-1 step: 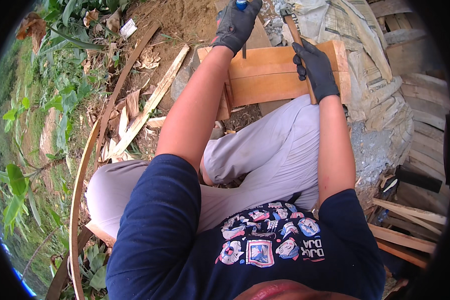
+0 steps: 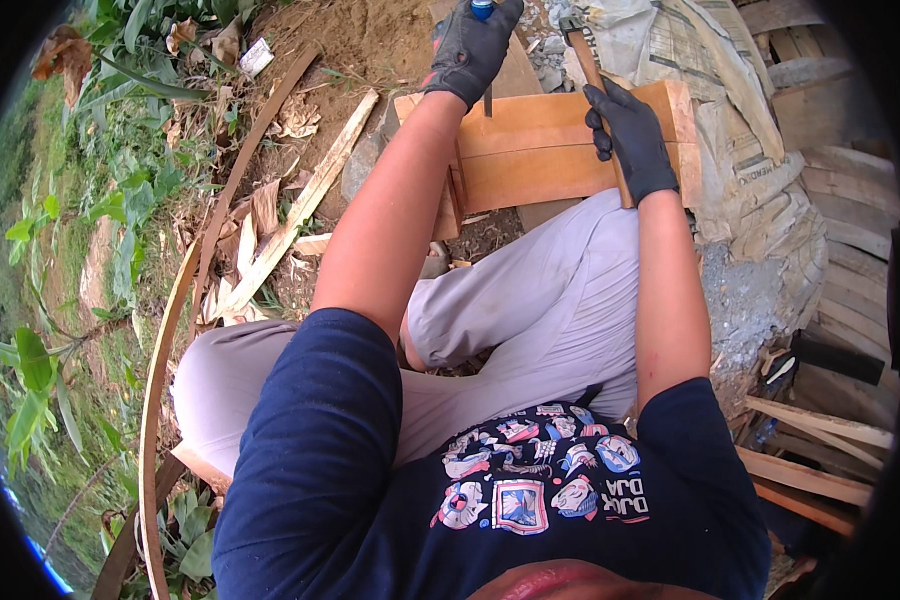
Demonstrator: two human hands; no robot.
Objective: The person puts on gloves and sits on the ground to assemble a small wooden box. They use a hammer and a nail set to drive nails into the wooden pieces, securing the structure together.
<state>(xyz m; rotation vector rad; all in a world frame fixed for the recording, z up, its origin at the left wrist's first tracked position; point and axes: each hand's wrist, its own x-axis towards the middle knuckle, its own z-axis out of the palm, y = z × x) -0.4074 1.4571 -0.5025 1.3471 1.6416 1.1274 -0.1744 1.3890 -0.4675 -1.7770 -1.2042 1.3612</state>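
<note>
My left hand, in a dark glove, is closed round a chisel. The chisel's blue handle end shows above the fist and a narrow dark blade below it, over the far left part of an orange-brown wooden piece. Whether the blade's tip touches the wood I cannot tell. My right hand, also gloved, grips the wooden handle of a hammer. The hammer's metal head points away from me, past the wood's far edge. The wooden piece, made of joined boards, lies crosswise beyond my knee.
Split wood strips and shavings lie on the soil at left, beside a long curved strip and green plants. Pale sacking with grey rubble spreads at right. Stacked boards stand at the far right.
</note>
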